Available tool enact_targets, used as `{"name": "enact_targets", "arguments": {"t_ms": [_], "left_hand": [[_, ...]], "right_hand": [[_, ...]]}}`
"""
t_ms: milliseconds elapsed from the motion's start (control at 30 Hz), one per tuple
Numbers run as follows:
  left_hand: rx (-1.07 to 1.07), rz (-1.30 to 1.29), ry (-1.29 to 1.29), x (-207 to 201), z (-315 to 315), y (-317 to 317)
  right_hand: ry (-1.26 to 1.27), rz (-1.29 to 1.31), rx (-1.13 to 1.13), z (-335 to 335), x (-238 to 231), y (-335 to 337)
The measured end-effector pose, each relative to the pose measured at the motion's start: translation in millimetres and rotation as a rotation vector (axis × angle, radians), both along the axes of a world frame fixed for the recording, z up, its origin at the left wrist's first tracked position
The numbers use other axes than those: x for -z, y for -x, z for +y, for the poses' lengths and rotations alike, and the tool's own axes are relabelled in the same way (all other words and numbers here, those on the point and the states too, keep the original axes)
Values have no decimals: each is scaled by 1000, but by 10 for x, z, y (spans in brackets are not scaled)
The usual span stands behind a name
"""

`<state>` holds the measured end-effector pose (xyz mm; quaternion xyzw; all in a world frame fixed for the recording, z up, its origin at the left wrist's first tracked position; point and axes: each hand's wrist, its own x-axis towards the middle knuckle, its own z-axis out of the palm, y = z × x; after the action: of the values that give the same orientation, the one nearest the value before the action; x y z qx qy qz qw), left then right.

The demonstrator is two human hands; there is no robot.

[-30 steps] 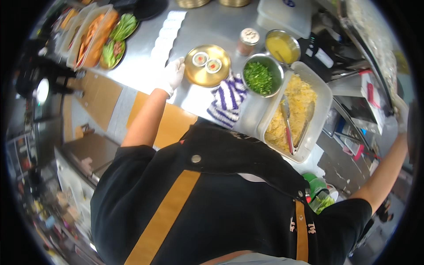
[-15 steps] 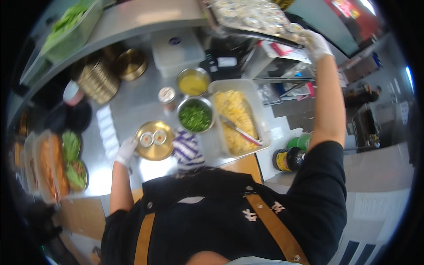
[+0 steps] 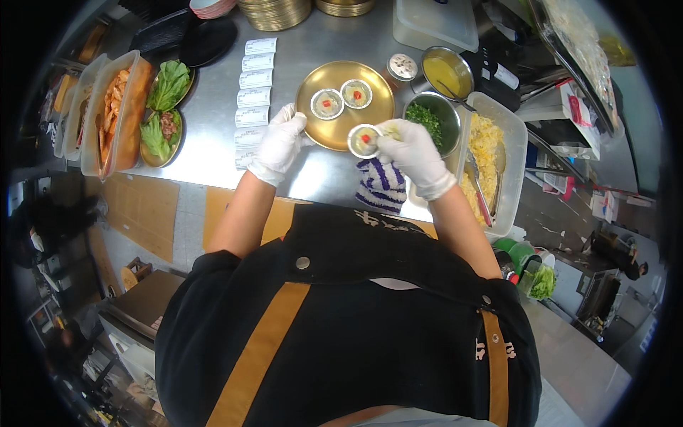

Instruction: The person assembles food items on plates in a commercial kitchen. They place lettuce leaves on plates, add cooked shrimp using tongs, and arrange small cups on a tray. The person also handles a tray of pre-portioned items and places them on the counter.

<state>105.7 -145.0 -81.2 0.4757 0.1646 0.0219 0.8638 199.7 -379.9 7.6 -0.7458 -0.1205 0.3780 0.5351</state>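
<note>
A round gold plate (image 3: 343, 74) sits on the steel counter, bearing two small clear cups, a left cup (image 3: 327, 104) and a right cup (image 3: 356, 94), each with a red bit in it. Gloved in white, my left hand (image 3: 282, 144) grips the plate's left rim. My right hand (image 3: 417, 155), also gloved, pinches a third small cup (image 3: 363, 141) over the plate's near right edge; this one has a red bit too. Just below it lies a purple-and-white striped cloth (image 3: 382, 186).
To the right stand a bowl of chopped green onions (image 3: 425, 121), a bowl of yellow liquid (image 3: 447, 73), a shaker jar (image 3: 402, 67) and a tub of shredded yellow food (image 3: 485, 146) with utensils. Paper slips (image 3: 253, 97), lettuce plates (image 3: 169, 85) and a deep container (image 3: 131, 107) are leftward.
My right hand has come down from the raised tray at the upper right to the plate, a small cup in its fingers. My left hand stays by the plate's left rim. The view has shifted.
</note>
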Motion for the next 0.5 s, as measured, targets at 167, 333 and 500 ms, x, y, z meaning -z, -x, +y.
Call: {"name": "enact_targets", "arguments": {"t_ms": [167,333,500], "left_hand": [[-19,-73,133,-265,-379,173],[-42,-19,117,-289,-460,270],[-106,-58,98,-356,-589,348]], "right_hand": [[-180,-136,-16,18,-244,53],[-257,-704,223,-1299,-1005,-753],[332,-1264,625,-2835,-1828,-2225]]}}
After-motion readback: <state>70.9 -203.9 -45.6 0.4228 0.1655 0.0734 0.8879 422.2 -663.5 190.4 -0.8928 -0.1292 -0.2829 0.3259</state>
